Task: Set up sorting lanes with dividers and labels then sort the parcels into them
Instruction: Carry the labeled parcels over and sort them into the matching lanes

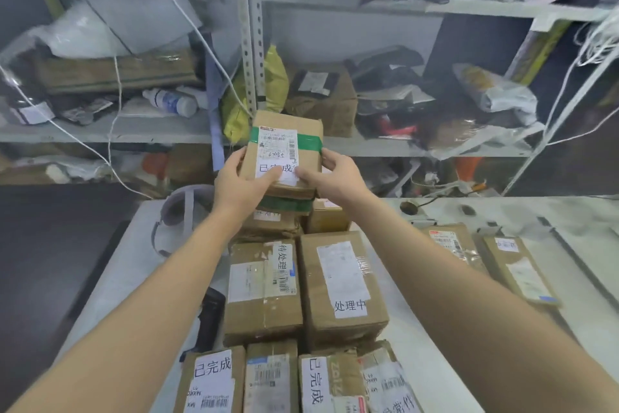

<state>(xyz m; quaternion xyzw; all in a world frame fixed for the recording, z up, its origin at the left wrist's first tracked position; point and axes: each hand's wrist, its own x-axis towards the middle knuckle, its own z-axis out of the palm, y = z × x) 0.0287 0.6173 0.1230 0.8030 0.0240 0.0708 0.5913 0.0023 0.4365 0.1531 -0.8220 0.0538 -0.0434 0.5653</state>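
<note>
A small cardboard parcel point(284, 151) with green tape and a white label reading 已完成 is lifted above the far end of the table. My left hand point(243, 183) grips its left side, thumb on the label. My right hand point(335, 179) grips its right side. Below it stands a stack of parcels point(278, 218). Nearer to me lie a parcel labelled 待处理 point(264, 288) and one labelled 处理中 point(341, 285). Two parcels labelled 已完成 point(211, 379) sit at the near edge.
Two flat parcels point(516, 265) lie on the right of the white table point(435, 362). A black scanner point(209, 315) lies left of the boxes, a white helmet-like object point(182, 211) beyond it. Metal shelves point(249, 44) crammed with bags and boxes stand behind.
</note>
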